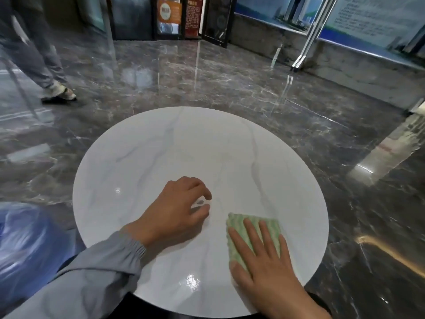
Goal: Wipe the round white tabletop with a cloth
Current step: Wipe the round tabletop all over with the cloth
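Nearest, at the lower right: right hand (269,268) laid flat, fingers straight and spread, pressing down on a green-and-white wavy-textured cloth (238,224). Gripping nothing, only pinning it under the palm, likely so as to slide it without bunching. Cloth itself on the near-right part of the round white grey-veined tabletop (184,146), close to the rim. Beside it, apart from the cloth: left hand (177,210) out of a grey elastic-cuffed sleeve (103,268), fingers loosely bent, tips propped on the surface, nothing visibly held. Probably bracing, or picking at a small dark mark (200,202) by the fingertips; could equally be a reflection, cannot tell. Glossy top, glare spots toward the front, no obvious dirt elsewhere. Around it: dark polished marble floor (230,77), blurred blue plastic bag (27,245) at left, another person's trousered legs (46,65) mid-stride at upper left, orange poster (169,10) among dark doors at the back.
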